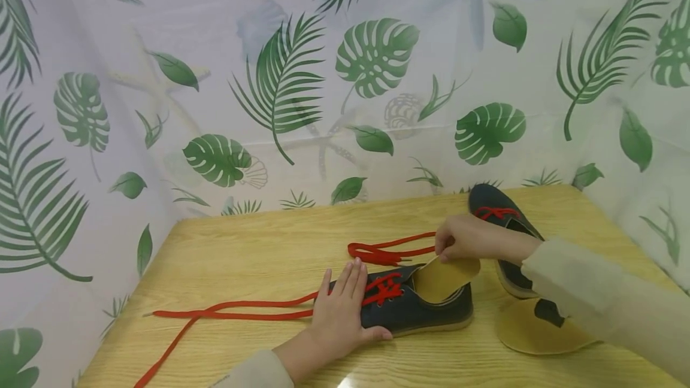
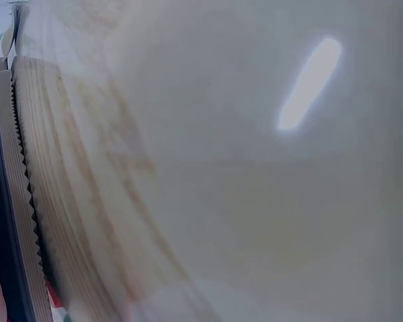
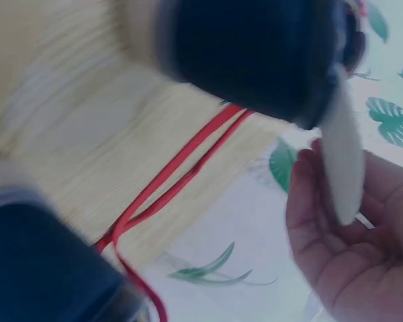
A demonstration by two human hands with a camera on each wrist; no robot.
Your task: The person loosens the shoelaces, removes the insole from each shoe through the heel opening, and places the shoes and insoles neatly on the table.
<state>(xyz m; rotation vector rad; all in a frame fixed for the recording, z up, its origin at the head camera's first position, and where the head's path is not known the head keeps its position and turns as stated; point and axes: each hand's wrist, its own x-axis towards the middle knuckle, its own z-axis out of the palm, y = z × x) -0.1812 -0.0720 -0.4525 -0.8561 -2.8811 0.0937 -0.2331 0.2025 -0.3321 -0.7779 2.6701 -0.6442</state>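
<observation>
A dark navy canvas shoe with red laces lies on the table, toe to the left. My left hand rests over its toe, fingers straight, thumb out along the near side. In the left wrist view only the shoe's sole edge shows, at the far left. At the heel end, my right hand pinches a tan insole, whose front part sits inside the shoe opening while its heel stands raised. The right wrist view catches the insole edge-on between fingers and thumb, beside the blurred shoe heel.
A second navy shoe stands at the back right, partly behind the right forearm. Another tan insole lies at the front right, partly under the sleeve. Red lace ends trail left across the table; a patterned cloth hangs behind.
</observation>
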